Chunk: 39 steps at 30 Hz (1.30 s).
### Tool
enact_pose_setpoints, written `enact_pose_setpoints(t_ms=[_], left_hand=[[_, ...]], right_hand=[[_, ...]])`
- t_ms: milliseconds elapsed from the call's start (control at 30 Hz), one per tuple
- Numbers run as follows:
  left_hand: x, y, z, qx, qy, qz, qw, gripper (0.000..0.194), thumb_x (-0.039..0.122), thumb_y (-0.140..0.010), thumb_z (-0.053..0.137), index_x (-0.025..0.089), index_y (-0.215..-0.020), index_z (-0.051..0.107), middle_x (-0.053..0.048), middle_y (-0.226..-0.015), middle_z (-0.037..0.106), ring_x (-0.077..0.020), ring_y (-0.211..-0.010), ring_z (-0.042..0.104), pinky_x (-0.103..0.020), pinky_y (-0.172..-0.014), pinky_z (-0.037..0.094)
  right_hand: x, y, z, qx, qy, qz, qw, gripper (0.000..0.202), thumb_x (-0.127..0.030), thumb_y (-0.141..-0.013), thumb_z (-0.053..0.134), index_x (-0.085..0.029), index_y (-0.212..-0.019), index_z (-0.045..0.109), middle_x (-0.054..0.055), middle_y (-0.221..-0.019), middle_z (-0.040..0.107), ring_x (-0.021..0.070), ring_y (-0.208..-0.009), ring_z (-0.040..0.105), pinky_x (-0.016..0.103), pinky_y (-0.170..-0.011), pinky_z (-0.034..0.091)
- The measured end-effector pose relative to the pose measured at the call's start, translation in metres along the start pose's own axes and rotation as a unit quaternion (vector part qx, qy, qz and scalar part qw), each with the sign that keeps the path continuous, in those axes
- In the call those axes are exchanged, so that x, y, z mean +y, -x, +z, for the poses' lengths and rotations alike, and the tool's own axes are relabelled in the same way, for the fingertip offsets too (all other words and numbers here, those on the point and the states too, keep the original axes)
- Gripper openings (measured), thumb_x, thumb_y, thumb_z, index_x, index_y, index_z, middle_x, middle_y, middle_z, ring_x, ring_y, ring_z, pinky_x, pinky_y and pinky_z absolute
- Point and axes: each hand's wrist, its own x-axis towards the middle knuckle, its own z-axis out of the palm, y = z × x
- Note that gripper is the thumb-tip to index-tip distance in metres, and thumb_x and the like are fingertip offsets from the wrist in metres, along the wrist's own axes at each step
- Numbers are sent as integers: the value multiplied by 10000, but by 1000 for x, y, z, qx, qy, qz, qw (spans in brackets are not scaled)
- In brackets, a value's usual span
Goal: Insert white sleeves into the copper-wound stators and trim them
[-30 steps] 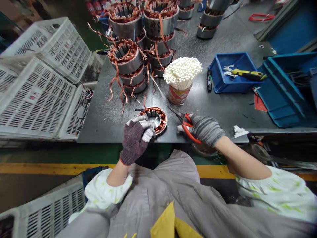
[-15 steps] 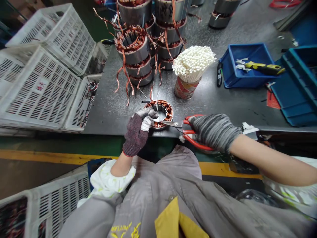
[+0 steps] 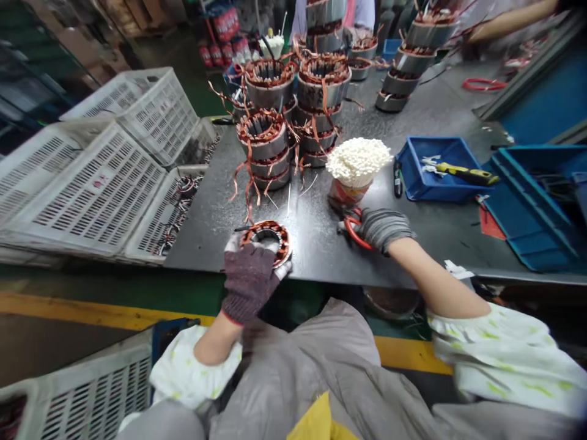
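Note:
My left hand (image 3: pixel 250 272), in a dark maroon glove with pale fingertips, grips the near side of a stator ring (image 3: pixel 285 239) with copper windings at the table's front edge. A short black lead sticks out at the ring's upper left. My right hand (image 3: pixel 383 227), in a grey striped glove, is closed around the red handles of a pair of scissors (image 3: pixel 355 235). Their blades are hard to make out beside the base of a cup (image 3: pixel 349 192), which is packed with thin white sticks (image 3: pixel 360 160). Loose white strips (image 3: pixel 289 198) lie behind the ring.
Stacked stators (image 3: pixel 266 150) with hanging copper wires stand behind the ring. A blue bin (image 3: pixel 440 189) holds a yellow-black tool (image 3: pixel 468 173); a black marker (image 3: pixel 398 177) lies beside it. White crates (image 3: pixel 87 189) stand left. A co-worker's arm (image 3: pixel 513 27) reaches in at the back right.
The scissors have moved away from the ring to beside the cup. My left hand has shifted its hold and lies over the ring's near side. The view has tilted up.

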Motion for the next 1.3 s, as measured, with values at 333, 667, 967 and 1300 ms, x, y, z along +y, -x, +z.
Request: enact_pose_setpoints(t_ms=[333, 667, 967, 1300], left_hand=[[-122, -38, 22, -60, -58, -167, 982, 440, 549, -936, 585, 183, -1149, 704, -144, -1116, 759, -370, -1169, 635, -624, -1133, 288], [-95, -185, -38, 115, -1, -21, 993, 531, 506, -913, 626, 234, -1367, 579, -92, -1316, 680, -300, -1332, 518, -555, -1196, 231], [-75, -183, -34, 26, 141, -116, 983, 391, 538, -931, 590, 195, -1082, 702, -44, -957, 731, -213, -889, 639, -327, -776, 425], [14, -55, 3, -119, 110, 58, 985, 325, 524, -860, 689, 204, -911, 715, -79, -881, 738, -306, -934, 668, -473, -890, 428]], right_hand=[[10, -25, -7, -15, 59, -19, 998, 521, -587, -893, 623, -111, -1055, 763, 249, -1103, 749, 337, -955, 727, 414, -801, 506], [-11, 33, 61, 250, -29, -194, 948, 388, -371, -993, 492, -127, -1208, 704, 197, -1232, 718, 322, -1083, 682, 438, -949, 532], [-17, 31, 113, 415, -127, -265, 861, 359, -338, -1014, 455, -160, -1266, 638, 151, -1169, 723, 307, -1045, 686, 487, -931, 562], [-49, 62, 53, 452, -91, -344, 818, 341, -309, -936, 644, -342, -1275, 662, 81, -1270, 696, 258, -1062, 642, 416, -930, 508]])
